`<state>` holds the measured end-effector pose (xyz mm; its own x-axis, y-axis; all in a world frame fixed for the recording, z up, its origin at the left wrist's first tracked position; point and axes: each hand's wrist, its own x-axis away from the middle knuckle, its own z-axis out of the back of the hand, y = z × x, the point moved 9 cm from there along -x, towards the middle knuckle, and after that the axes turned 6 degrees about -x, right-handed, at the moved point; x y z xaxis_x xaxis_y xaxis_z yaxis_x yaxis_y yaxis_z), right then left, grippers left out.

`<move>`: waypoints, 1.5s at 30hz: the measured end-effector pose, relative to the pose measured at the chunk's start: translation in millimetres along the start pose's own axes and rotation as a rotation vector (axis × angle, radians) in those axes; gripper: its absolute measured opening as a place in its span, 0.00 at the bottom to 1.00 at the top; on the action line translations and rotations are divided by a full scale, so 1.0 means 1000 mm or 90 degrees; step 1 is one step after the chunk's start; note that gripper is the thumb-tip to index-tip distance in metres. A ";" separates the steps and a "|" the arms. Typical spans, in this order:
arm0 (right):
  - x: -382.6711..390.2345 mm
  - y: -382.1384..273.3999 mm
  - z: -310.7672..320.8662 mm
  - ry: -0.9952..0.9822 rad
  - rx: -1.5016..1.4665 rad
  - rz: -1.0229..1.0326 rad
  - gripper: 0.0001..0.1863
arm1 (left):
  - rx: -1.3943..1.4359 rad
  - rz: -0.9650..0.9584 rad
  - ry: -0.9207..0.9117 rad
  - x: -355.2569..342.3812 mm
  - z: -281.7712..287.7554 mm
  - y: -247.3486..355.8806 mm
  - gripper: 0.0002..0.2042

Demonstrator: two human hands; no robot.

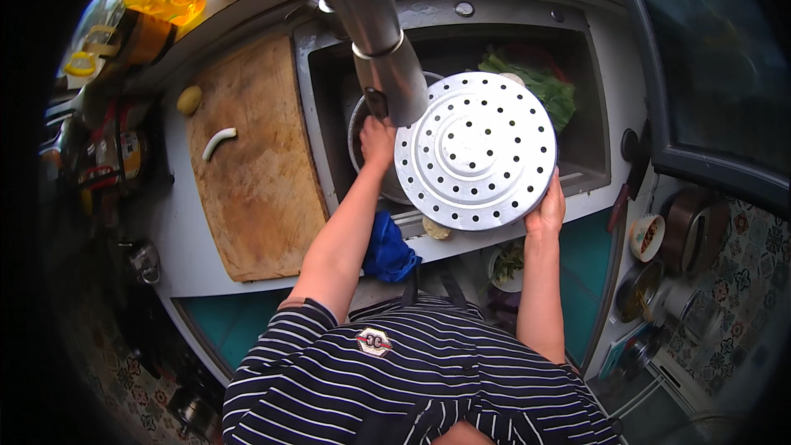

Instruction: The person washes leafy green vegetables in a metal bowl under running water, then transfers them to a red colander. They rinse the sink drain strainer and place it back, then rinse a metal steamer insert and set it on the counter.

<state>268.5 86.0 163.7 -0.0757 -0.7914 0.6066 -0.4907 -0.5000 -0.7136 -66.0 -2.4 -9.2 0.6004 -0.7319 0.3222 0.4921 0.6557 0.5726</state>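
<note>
A round silver steamer plate (503,177) with many small holes and stepped rings is held tilted over the dark sink (589,156). My right hand (548,206) grips its lower right rim, fingers partly behind the metal. Just under the end of the grey faucet (362,25), my left hand (378,144) is closed with curled fingers. The faucet partly hides those fingers, so what they hold, if anything, does not show. Left of the plate, the rim of a metal pot (353,128) in the sink is visible. Green leafy vegetables (548,92) lie in the sink's right part.
A wooden cutting board (255,198) left of the sink bears a white curved piece (218,142), with a potato (189,100) by its edge. A blue cloth (389,249) hangs at the counter's front. A knife (622,206) and a small bowl (648,237) are at the right.
</note>
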 end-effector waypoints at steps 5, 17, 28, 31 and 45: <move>0.002 -0.012 -0.010 0.008 0.016 0.032 0.19 | 0.045 -0.355 -0.179 0.042 -0.049 0.050 0.23; -0.014 0.024 -0.046 -0.083 0.065 0.024 0.15 | 0.383 -0.305 -0.005 0.102 0.103 0.178 0.14; 0.006 0.036 -0.098 -0.149 0.062 0.078 0.15 | 0.243 0.035 0.074 0.036 0.036 0.033 0.16; 0.003 0.035 -0.084 -0.114 0.066 0.095 0.14 | 0.347 -0.270 0.111 0.119 0.087 0.147 0.16; 0.028 -0.006 -0.092 -0.096 0.136 0.207 0.11 | -0.006 0.113 -0.278 0.026 -0.054 -0.048 0.17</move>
<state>189.7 99.1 216.5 -0.0614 -0.9547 0.2910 -0.2703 -0.2648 -0.9257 -40.0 -43.4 -68.6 0.3558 -0.6171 0.7019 0.4133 0.7775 0.4741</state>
